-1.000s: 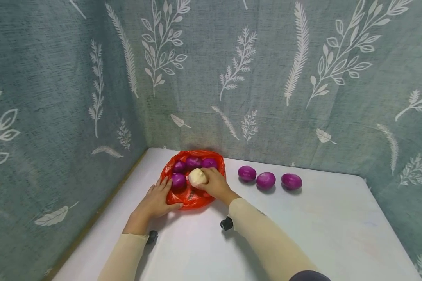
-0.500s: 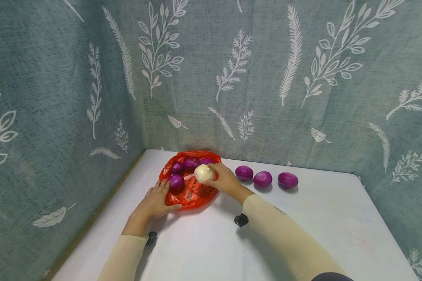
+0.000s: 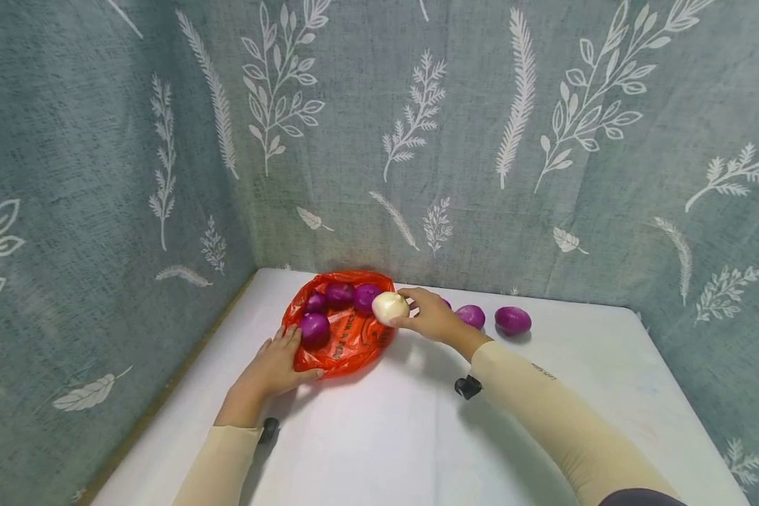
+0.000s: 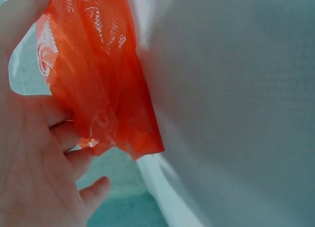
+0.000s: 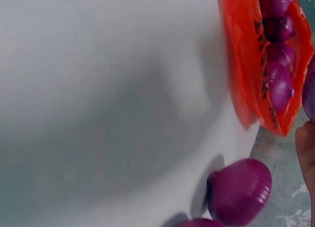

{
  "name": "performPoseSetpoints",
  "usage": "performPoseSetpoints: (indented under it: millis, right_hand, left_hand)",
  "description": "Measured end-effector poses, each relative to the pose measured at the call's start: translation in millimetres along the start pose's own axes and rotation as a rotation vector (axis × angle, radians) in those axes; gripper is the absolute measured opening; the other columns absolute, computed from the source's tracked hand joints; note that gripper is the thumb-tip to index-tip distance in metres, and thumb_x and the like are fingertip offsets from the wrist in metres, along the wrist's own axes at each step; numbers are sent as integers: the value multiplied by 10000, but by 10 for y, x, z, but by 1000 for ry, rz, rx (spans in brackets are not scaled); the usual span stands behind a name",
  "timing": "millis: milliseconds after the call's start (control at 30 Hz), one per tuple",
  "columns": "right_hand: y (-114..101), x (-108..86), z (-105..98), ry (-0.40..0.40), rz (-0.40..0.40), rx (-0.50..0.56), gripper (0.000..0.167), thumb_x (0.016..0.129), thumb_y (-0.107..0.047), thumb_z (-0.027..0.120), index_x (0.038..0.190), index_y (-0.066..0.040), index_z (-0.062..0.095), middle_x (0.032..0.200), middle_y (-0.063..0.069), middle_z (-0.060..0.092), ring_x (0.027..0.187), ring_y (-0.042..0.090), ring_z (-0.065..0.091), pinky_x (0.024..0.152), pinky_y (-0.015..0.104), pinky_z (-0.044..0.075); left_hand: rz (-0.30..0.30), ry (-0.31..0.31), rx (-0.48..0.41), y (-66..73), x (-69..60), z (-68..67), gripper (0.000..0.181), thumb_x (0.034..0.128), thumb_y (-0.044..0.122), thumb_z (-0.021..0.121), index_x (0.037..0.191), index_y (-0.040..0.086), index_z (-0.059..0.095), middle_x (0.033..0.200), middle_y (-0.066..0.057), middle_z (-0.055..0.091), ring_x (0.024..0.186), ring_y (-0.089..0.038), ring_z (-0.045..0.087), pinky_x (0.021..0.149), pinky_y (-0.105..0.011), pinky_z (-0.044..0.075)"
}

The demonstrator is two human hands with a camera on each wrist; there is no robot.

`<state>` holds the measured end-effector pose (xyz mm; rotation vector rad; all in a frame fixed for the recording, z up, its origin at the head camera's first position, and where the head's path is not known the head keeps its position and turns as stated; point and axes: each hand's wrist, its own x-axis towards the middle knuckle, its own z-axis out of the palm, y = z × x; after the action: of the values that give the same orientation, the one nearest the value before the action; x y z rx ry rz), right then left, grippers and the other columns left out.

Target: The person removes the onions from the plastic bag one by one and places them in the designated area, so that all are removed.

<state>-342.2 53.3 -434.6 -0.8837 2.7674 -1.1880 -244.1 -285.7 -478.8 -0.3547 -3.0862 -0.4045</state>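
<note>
My right hand [image 3: 435, 318] pinches an onion [image 3: 388, 309] above the right rim of a red plastic bag [image 3: 357, 355]. That onion looks cream-white in the head view, while its edge in the right wrist view is purple. Several purple onions [image 3: 315, 329] sit inside the bag, along its left and back sides. Against the bag's left side rests my left hand [image 3: 275, 367], fingers extended and thumb along the front edge. In the left wrist view, its fingers [image 4: 79, 160] touch the bag's outer face.
Right of the bag, loose purple onions [image 3: 513, 320] lie on the white table [image 3: 379, 443]; one is partly behind my right hand. Leaf-patterned grey-green cloth [image 3: 354, 126] hangs at the back and left edges of the table.
My right hand has carried the pale onion from inside the bag rightward to its right rim, uncovering the bag's printed bottom. My left hand stays at the bag's left side.
</note>
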Motion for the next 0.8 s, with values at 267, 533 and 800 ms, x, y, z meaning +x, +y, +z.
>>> performPoseSetpoints:
  millis: [267, 533, 800]
  right_hand:
    - [21, -158, -290, -52, 61, 53, 685, 839, -472, 739, 1397, -131, 536, 1197, 39, 637, 1042, 248, 608, 817, 372, 542]
    - [155, -314, -558, -80, 66, -17, 668, 873, -471, 699, 1394, -90, 525, 1243, 99, 617, 1086, 274, 607, 904, 447, 511]
    - [315, -452, -756, -55, 104, -32, 728, 878, -492, 684, 1424, -55, 481, 1329, 120, 575, 1095, 281, 610, 888, 444, 524]
  left_hand:
    - [-12, -22, -11, 33, -24, -39, 1132, 793, 754, 562, 1480, -98, 274, 1522, -290, 265, 1407, -479, 179, 1112, -615, 170]
    - [-17, -30, -26, 63, -54, -59, 1118, 789, 745, 577, 1460, -110, 314, 1511, -286, 295, 1396, -480, 216, 1109, -618, 176]
    - [-18, -24, -24, 48, -56, -78, 1105, 796, 747, 566, 1466, -97, 317, 1516, -280, 293, 1401, -472, 212, 1115, -608, 172]
